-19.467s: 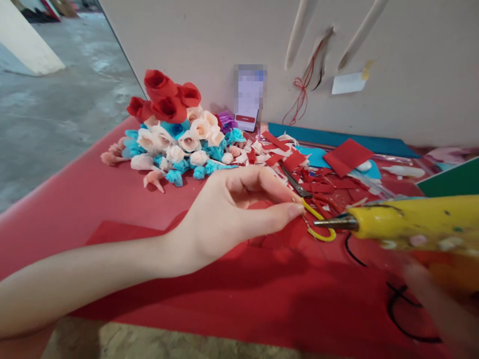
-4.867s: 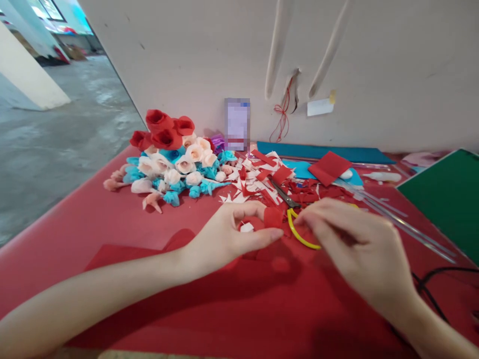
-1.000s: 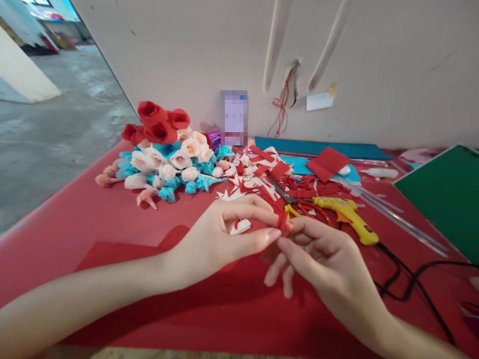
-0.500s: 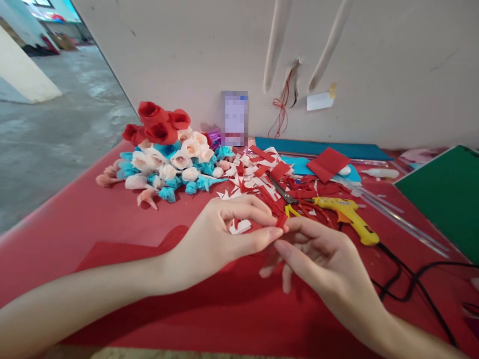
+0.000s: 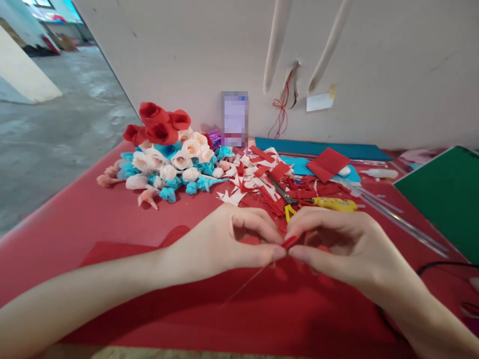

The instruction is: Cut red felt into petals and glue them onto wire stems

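My left hand and my right hand meet fingertip to fingertip over the red table sheet. Both pinch a small rolled red paper piece between thumb and forefinger. A thin strand, perhaps a glue thread, trails down and left from the pinch. Just behind my hands lie yellow-handled scissors and a yellow glue gun, partly hidden by my right hand.
A heap of red, white, peach and blue paper roses sits at the back left. Red and white paper scraps litter the middle. A green sheet, blue sheets, clear glue sticks and a black cord lie at the right. A phone leans on the wall.
Both hands have drawn nearer to me and lower. My right hand has turned over from palm-up, fingers spread, to a closed pinch on the red piece. It now hides most of the glue gun.
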Available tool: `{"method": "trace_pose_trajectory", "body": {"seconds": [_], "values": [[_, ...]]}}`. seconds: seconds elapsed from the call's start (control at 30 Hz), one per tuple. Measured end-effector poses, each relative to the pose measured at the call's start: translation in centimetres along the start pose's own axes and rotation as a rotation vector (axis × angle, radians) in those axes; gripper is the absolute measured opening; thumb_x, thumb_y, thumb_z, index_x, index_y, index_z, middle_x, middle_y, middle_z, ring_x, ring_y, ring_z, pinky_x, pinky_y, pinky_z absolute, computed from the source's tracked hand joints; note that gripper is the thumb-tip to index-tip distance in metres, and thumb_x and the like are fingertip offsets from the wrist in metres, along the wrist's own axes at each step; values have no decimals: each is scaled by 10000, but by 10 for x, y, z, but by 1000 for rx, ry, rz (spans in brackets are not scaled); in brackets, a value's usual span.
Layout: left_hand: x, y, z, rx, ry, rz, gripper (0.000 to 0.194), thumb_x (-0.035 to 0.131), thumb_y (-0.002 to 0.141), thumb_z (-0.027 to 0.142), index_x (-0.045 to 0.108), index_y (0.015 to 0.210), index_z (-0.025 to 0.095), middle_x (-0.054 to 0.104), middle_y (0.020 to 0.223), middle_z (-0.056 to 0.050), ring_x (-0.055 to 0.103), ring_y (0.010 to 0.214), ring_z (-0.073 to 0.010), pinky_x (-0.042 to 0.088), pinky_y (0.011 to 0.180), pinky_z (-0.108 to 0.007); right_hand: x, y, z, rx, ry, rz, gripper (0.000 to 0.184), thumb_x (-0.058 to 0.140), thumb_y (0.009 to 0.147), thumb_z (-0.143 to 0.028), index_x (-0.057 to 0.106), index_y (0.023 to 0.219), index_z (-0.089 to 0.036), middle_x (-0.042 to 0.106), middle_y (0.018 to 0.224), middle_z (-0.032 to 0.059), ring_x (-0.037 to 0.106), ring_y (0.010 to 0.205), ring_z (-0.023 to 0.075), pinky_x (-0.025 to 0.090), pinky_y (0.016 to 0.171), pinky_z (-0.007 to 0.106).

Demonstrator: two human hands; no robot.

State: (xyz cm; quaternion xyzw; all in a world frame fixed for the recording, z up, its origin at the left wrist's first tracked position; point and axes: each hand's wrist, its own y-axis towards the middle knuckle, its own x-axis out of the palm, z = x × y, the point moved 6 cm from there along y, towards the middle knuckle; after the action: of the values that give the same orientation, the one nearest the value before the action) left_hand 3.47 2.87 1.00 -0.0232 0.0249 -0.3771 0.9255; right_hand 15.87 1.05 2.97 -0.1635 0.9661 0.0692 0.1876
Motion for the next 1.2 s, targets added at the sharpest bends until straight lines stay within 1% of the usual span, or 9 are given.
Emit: {"method": "trace_pose_trajectory", "body": {"seconds": [0.17, 0.33, 0.4, 0.5, 0.63, 0.73, 0.87, 1.07, 1.2], "values": [[7, 1, -5, -94, -75, -130, 62, 610, 716, 105, 648, 678, 136, 562, 704, 36, 527, 628, -54, 441, 620, -172, 0, 1, 3, -64, -25, -169, 134, 634, 692, -96, 629, 723, -227, 618, 703, -55, 569, 620, 65, 449, 541, 138], [9, 1, -6, -103, -80, -162, 71, 613, 711, 101, 665, 694, 146, 564, 723, 32, 533, 649, -61, 453, 651, -181, 0, 1, 1, -130, -35, -167, 161, 632, 665, -48, 634, 700, -205, 629, 694, -31, 584, 623, 91, 462, 535, 164], [9, 1, -5, -90, -82, -154, 86, 615, 712, 103, 677, 705, 163, 555, 725, 30, 530, 644, -61, 457, 654, -184, -1, 0, 1, -101, 2, -158, 132, 637, 672, -64, 635, 689, -195, 616, 663, -21, 578, 579, 91, 458, 493, 162], [4, 0, -1, -51, -29, -146, 96, 622, 711, 110, 691, 712, 176, 558, 716, 19, 535, 647, -74, 463, 667, -200, -4, -2, 5, 20, 113, -146, 71, 639, 690, -116, 622, 673, -183, 593, 647, -13, 549, 464, 76, 435, 387, 155], [-3, 3, 3, 35, 46, -179, 100, 614, 729, 129, 694, 682, 166, 594, 699, -7, 559, 671, -101, 458, 670, -212, -12, -4, 7, 149, 264, -21, 99, 685, 653, -210, 589, 631, -193, 550, 542, -24, 503, 348, 85, 381, 308, 174], [-8, 6, 6, 151, 101, -87, 123, 586, 757, 135, 696, 797, 173, 636, 811, -32, 584, 748, -123, 462, 706, -227, -15, -3, 6, 121, 368, 73, 108, 672, 675, -228, 574, 634, -205, 515, 469, -45, 462, 307, 72, 356, 301, 171], [-6, 1, 8, 263, 136, 84, 243, 625, 739, 143, 662, 970, 210, 658, 919, -19, 587, 854, -125, 459, 780, -212, -4, -1, 12, 86, 516, 79, 83, 643, 724, -200, 566, 699, -215, 538, 500, -46, 501, 390, 83, 426, 347, 171], [-6, -11, 16, 352, 104, 210, 264, 633, 734, 120, 682, 944, 272, 689, 864, 17, 620, 814, -115, 493, 743, -184, 10, -8, 20, 62, 625, 141, 62, 593, 782, -173, 569, 767, -229, 540, 531, -50, 518, 449, 77, 463, 387, 157], [-8, -13, 21, 351, 132, 259, 224, 632, 735, 134, 704, 884, 284, 707, 809, 24, 633, 791, -126, 509, 709, -186, 13, -12, 18, 64, 648, 145, 72, 587, 786, -168, 562, 767, -232, 536, 528, -52, 514, 444, 76, 454, 386, 158]]}}
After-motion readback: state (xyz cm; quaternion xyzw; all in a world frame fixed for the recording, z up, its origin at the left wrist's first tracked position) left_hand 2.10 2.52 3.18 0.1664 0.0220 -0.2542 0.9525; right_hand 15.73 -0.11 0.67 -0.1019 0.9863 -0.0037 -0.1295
